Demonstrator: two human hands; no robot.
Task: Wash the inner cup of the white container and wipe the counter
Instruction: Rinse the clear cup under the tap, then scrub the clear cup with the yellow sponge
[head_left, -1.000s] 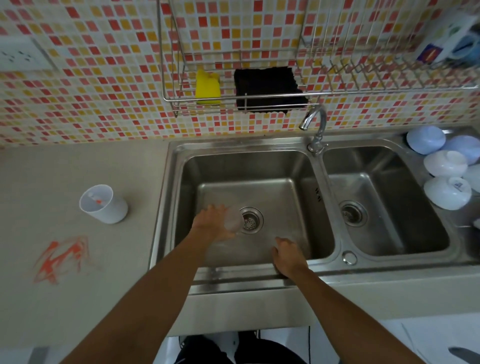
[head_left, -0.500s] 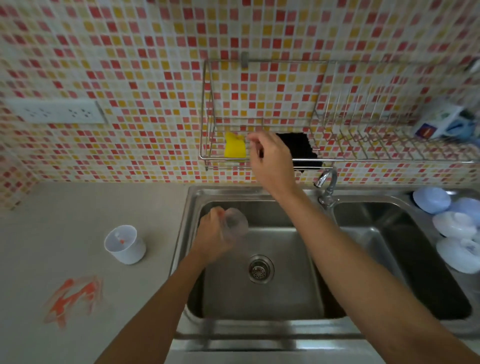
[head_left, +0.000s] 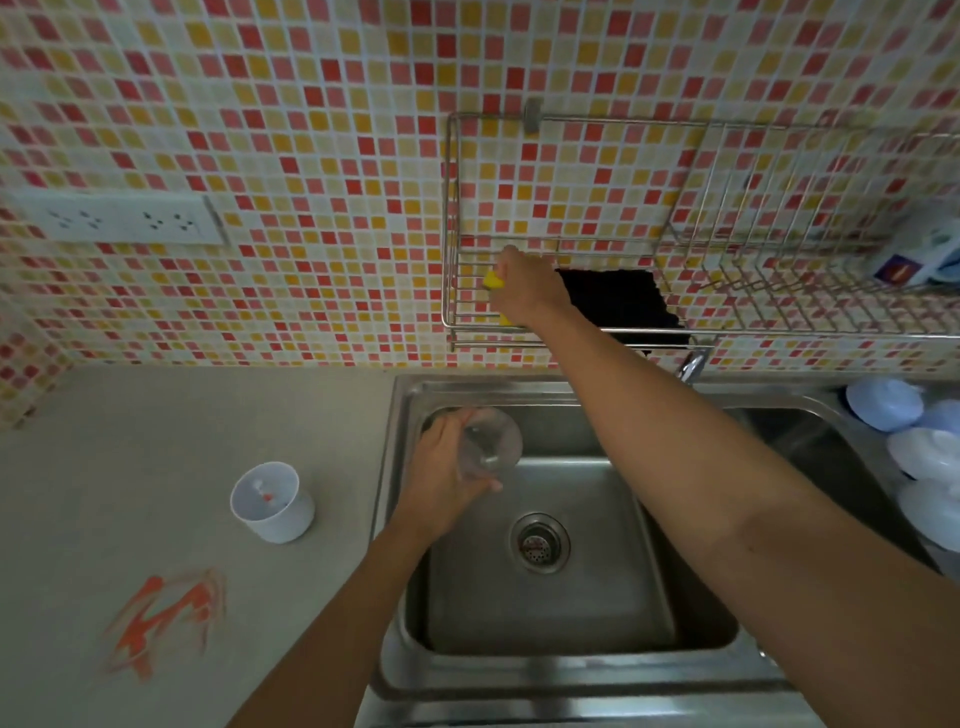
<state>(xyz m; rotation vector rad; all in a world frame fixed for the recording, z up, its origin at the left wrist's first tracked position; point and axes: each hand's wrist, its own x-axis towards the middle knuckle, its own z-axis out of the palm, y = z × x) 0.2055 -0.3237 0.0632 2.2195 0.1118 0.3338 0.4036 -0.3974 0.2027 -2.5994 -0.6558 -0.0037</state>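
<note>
Two bare hands are at work over a steel double sink (head_left: 395, 519) set into a grey counter (head_left: 130, 441). The left hand (head_left: 441, 473) holds a clear inner cup (head_left: 491, 441) above the far left corner of the left basin, fingers curled round its base, the cup tipped on its side with its mouth turned right. The right hand (head_left: 524, 286) reaches up to a wire rack (head_left: 571, 332) fixed on the tiled wall behind the sink, where its fingers close on a yellow sponge (head_left: 492, 280) at the left end of the rack; only small parts of the sponge show past the hand, so how firmly it is pinched I cannot tell. Just right of that hand a black cloth (head_left: 618, 304) lies in the same rack. The white container (head_left: 272, 501) stands upright on the counter left of the sink, well apart from both hands, with a small orange fleck inside it. Nearer on the counter, an orange smear (head_left: 166, 613) is spread across the surface. The drain strainer (head_left: 539, 543) sits in the middle of the left basin floor. At the far right, several white and pale blue lids (head_left: 883, 405) are piled by the right basin. A white socket strip (head_left: 119, 221) is mounted on the wall at far left.
</note>
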